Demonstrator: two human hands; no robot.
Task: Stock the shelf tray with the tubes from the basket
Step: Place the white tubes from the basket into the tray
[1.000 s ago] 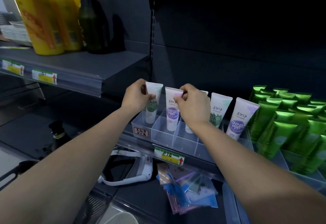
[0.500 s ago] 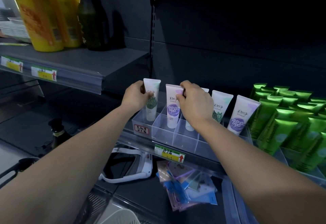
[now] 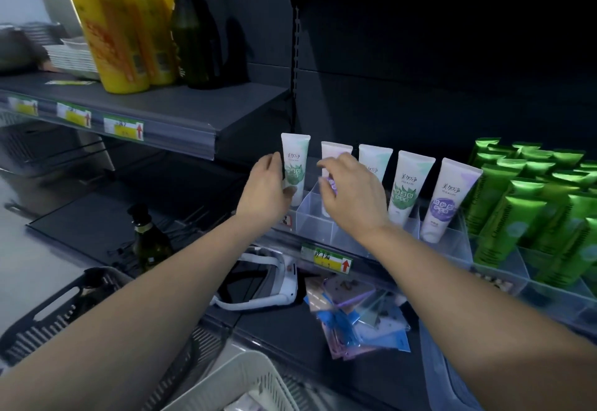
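Head view: left hand (image 3: 266,194) clasps the green-print tube (image 3: 294,168) upright at the shelf tray's (image 3: 315,216) left end—right hand (image 3: 350,197), fingers spread and empty, hovers before the purple-print tube (image 3: 334,152) beside it.

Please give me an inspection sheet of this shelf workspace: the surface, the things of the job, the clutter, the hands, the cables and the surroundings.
Surface: dark shelf; clear divided tray at its upper edge.
Job's things: five white tubes upright in the tray, from leftmost tube to rightmost tube; white basket below, contents hardly seen.
Clutter: white headset; plastic packets.
Grips: left hand touches the leftmost tube; right hand open before the second tube.
Cables: nothing seen.
Surroundings: green tubes at right; yellow pouches and dark bottle on upper shelf; black basket.
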